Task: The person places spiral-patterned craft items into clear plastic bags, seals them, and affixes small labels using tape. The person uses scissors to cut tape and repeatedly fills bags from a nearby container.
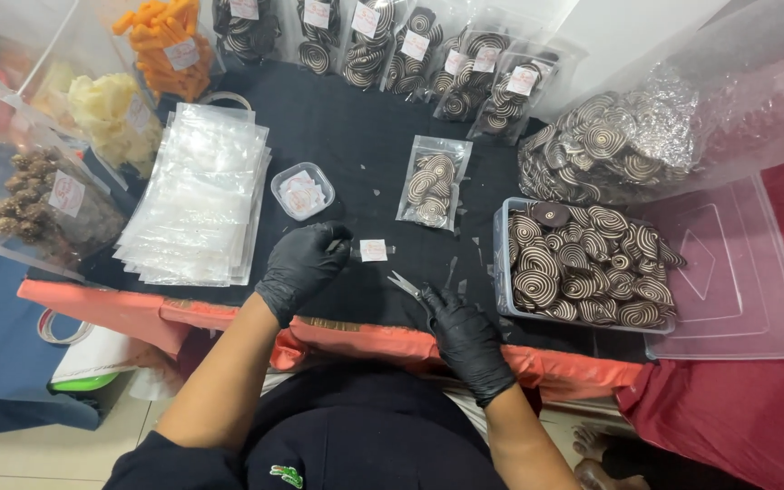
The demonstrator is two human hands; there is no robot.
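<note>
Scissors point(405, 284) in our right hand point(465, 334) grip point up-left toward the small label point(373, 250) (on tape) our left hand point(306, 263) pinches above the bench point(356, 136).

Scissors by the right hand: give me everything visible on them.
The scissors are small, with thin silvery metal blades. They lie on the black table cover near its front edge, tips pointing up-left toward the small white label. The blades look slightly parted. The handles are hidden under the black-gloved right hand, whose fingertips rest on that end, so their colour and shape cannot be told. The left hand is apart from them, and the tub of swirl cookies sits to their right without touching.
</note>
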